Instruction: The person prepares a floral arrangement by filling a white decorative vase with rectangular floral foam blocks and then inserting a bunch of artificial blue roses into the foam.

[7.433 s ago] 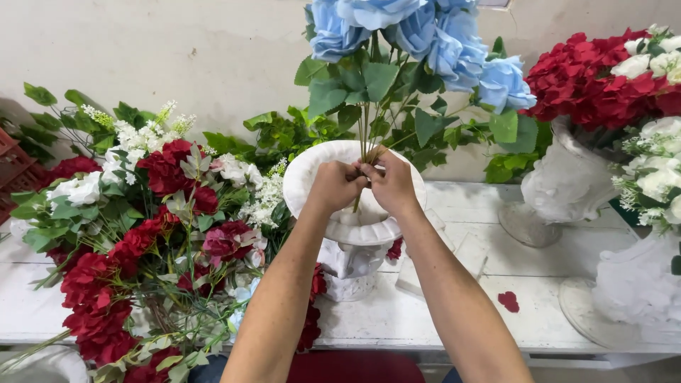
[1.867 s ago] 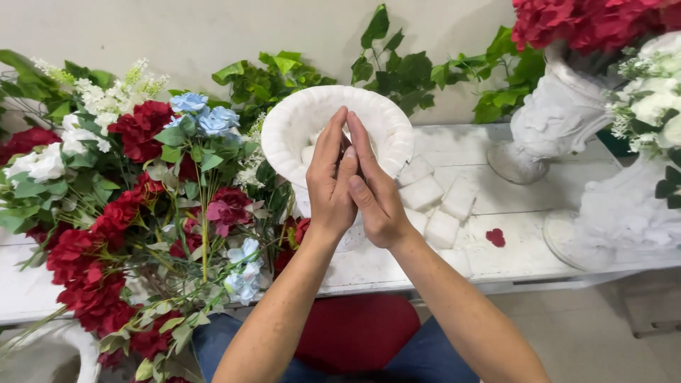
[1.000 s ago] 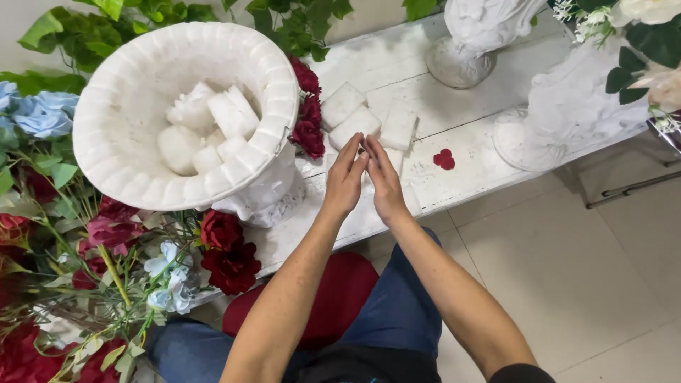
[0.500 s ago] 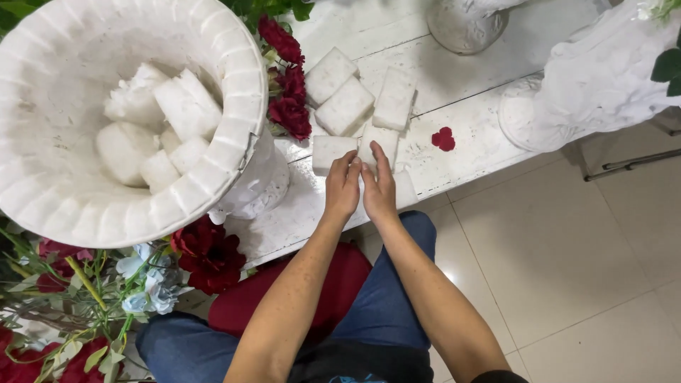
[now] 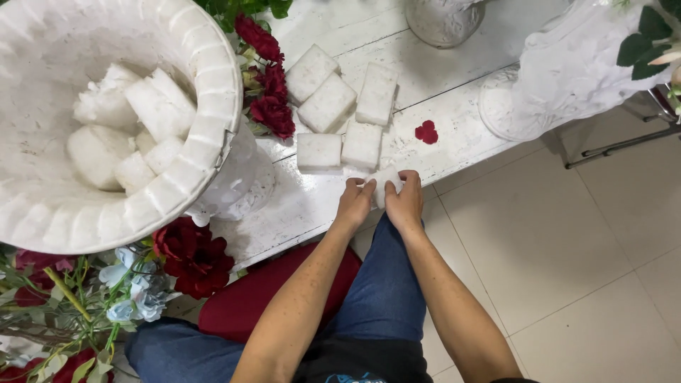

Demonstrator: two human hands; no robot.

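Note:
My left hand (image 5: pixel 352 202) and my right hand (image 5: pixel 404 201) meet at the near edge of the white table (image 5: pixel 454 78), both closed on one white foam block (image 5: pixel 384 183). Just beyond them lie several more white foam blocks (image 5: pixel 344 106) in a loose group. To the left stands a large white urn-shaped vase (image 5: pixel 106 128) filled with white foam pieces (image 5: pixel 131 131).
Dark red roses (image 5: pixel 264 85) lie between the vase and the blocks, and more red and pale blue flowers (image 5: pixel 163 276) hang at lower left. A red petal (image 5: pixel 426 132) lies on the table. White pedestal vases (image 5: pixel 567 71) stand at upper right. Tiled floor (image 5: pixel 567 248) lies below.
My view has tilted down over the vase and table edge. My hands have come off the vase down to the table's near edge and now grip a foam block.

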